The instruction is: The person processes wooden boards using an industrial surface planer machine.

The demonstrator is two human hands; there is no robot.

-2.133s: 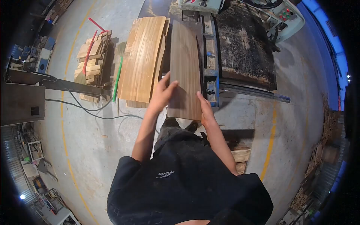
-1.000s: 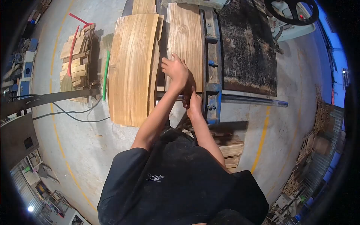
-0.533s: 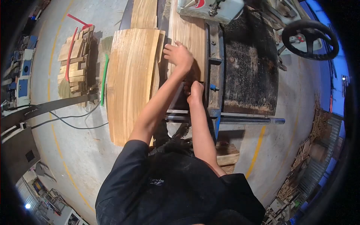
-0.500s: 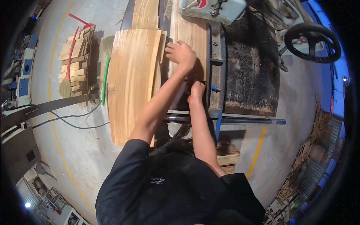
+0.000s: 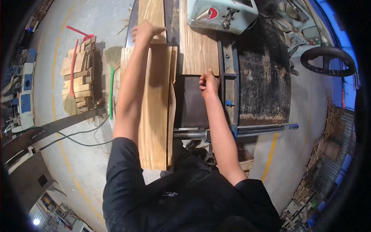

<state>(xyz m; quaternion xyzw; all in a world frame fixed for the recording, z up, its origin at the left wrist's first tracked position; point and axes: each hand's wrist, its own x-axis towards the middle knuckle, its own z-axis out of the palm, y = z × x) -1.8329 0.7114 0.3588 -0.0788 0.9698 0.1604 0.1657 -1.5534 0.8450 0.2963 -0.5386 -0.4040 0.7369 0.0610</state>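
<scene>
My right hand (image 5: 210, 85) is at the near end of a flat wooden board (image 5: 200, 52) lying on the machine's dark bed. Its fingers are curled and its thumb rests at the board's edge. Further left, my left hand (image 5: 145, 33) reaches over a second, lighter board (image 5: 151, 11) at the far end of a stack. Those fingers are spread and somewhat blurred; contact with the wood is hard to judge. Nearer to me, a stack of wide planks (image 5: 155, 108) lies lengthwise beside the bed, partly hidden by my left forearm.
A pale machine housing (image 5: 222, 15) stands over the board's far part. Right of the bed are a blue metal rail (image 5: 235, 89), a dark worn plate (image 5: 264, 73) and a black handwheel (image 5: 327, 61). At left lie wood offcuts (image 5: 81, 77), a red-handled broom (image 5: 73, 69) and a green-handled broom (image 5: 111, 92).
My left hand has left the board on the bed and moved left to the stack. That board has slid forward, with my right hand following at its near end. The view has shifted slightly.
</scene>
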